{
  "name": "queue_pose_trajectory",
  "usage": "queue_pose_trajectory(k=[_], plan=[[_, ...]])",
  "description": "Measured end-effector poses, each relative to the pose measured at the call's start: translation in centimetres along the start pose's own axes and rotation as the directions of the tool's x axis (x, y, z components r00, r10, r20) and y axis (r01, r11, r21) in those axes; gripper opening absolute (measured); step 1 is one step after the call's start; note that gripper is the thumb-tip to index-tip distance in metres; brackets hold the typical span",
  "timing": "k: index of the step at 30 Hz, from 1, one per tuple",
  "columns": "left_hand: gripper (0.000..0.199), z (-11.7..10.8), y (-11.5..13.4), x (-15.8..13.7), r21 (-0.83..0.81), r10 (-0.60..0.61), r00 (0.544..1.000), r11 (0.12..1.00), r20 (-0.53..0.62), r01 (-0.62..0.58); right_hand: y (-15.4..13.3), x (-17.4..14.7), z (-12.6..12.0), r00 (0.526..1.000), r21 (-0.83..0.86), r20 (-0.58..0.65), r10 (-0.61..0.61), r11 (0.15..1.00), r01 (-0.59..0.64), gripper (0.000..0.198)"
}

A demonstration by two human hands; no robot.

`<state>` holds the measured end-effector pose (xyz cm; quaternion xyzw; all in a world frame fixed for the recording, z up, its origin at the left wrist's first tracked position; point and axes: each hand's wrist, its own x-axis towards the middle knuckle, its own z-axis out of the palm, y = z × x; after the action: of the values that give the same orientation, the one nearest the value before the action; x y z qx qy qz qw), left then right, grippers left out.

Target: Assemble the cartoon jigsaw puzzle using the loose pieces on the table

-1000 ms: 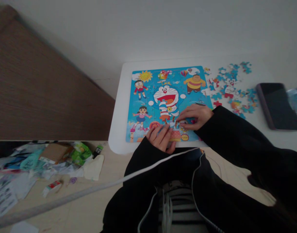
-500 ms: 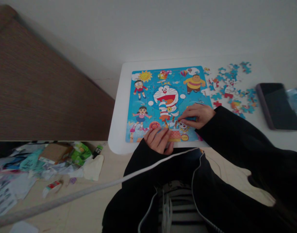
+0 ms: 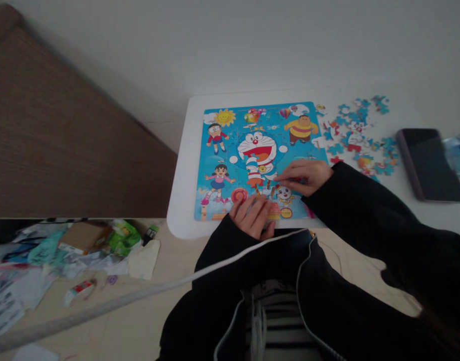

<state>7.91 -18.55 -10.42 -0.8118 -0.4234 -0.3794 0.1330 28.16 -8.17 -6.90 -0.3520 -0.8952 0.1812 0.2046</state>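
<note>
A blue cartoon jigsaw puzzle (image 3: 223,160) lies flat on a white table, with a round-headed blue and white figure in its middle. My left hand (image 3: 251,214) rests on its near edge, fingers laid flat across the lower picture. Over the lower right part is my right hand (image 3: 304,176), its fingers drawn together and its fingertips at the central figure's foot. Whatever lies between those fingertips is too small to make out. Just below them shows a small yellow figure with a red bow (image 3: 284,192). Loose puzzle pieces (image 3: 356,135) lie scattered right of the puzzle.
A dark phone (image 3: 433,165) lies at the right of the white table (image 3: 181,200), beside a clear plastic item (image 3: 459,155). A brown wooden panel (image 3: 72,130) stands on the left. Bags and papers (image 3: 79,245) litter the floor. A pale cord (image 3: 147,291) crosses the foreground.
My right fingertips have shifted slightly up and left, uncovering more of the small yellow figure. My left hand has slid a little to the right along the puzzle's near edge.
</note>
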Motion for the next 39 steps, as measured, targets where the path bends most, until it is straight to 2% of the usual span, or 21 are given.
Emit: queue_pose_trajectory(k=[5, 13, 18, 20, 22, 24, 27, 29, 31, 34, 39], plan=[[0.036, 1.5, 0.6, -0.4, -0.022, -0.072, 0.993, 0.997, -0.091, 0.070, 0.2, -0.4, 0.1, 0.999, 0.071, 0.029, -0.015, 0.997, 0.013, 0.021], [0.038, 2.0, 0.7, -0.5, -0.066, -0.071, 0.993, 0.996, -0.095, 0.065, -0.6, -0.7, -0.9, 0.997, 0.093, 0.082, 0.005, 0.996, -0.012, 0.021], [0.032, 0.7, 0.5, 0.0, -0.040, -0.011, 0.999, 0.999, -0.043, 0.009, 0.0, -0.8, 0.6, 0.997, 0.047, -0.043, -0.070, 0.996, 0.072, 0.025], [0.027, 0.1, 0.3, 0.1, -0.043, 0.029, 0.999, 0.999, -0.026, -0.030, 0.1, -0.7, 1.3, 0.984, 0.001, -0.124, -0.126, 0.992, 0.127, 0.029], [0.026, -0.2, 0.2, 0.1, -0.059, 0.045, 0.998, 0.997, -0.036, -0.047, 0.1, -0.4, 1.8, 0.971, -0.044, -0.152, -0.184, 0.983, 0.179, 0.034], [0.027, -0.2, 0.2, -0.1, -0.058, 0.055, 0.998, 0.997, -0.040, -0.057, -0.1, -0.1, 1.9, 0.966, -0.059, -0.109, -0.233, 0.972, 0.228, 0.036], [0.028, 0.1, 0.2, -0.3, -0.040, 0.050, 0.997, 0.998, -0.052, -0.052, -0.8, 0.4, 1.3, 0.963, -0.023, 0.045, -0.267, 0.963, 0.268, 0.036], [0.028, 0.2, 0.2, -0.2, -0.029, 0.043, 0.998, 0.999, -0.054, -0.045, -1.3, 0.7, 0.7, 0.962, 0.000, 0.118, -0.246, 0.969, 0.248, 0.037], [0.028, 0.1, 0.3, -0.2, -0.017, 0.041, 0.998, 0.999, -0.054, -0.042, -1.7, 0.9, 0.2, 0.971, 0.037, 0.138, -0.195, 0.981, 0.192, 0.037], [0.028, 0.0, 0.3, 0.0, -0.006, 0.032, 0.999, 0.999, -0.040, -0.032, -2.2, 1.0, 0.3, 0.990, 0.175, 0.119, -0.078, 0.983, 0.057, 0.035], [0.028, 0.2, 0.4, 0.0, -0.002, 0.024, 0.998, 1.000, -0.062, -0.024, -2.3, 0.9, 1.3, 0.990, 0.402, 0.082, 0.117, 0.905, -0.140, 0.022]])
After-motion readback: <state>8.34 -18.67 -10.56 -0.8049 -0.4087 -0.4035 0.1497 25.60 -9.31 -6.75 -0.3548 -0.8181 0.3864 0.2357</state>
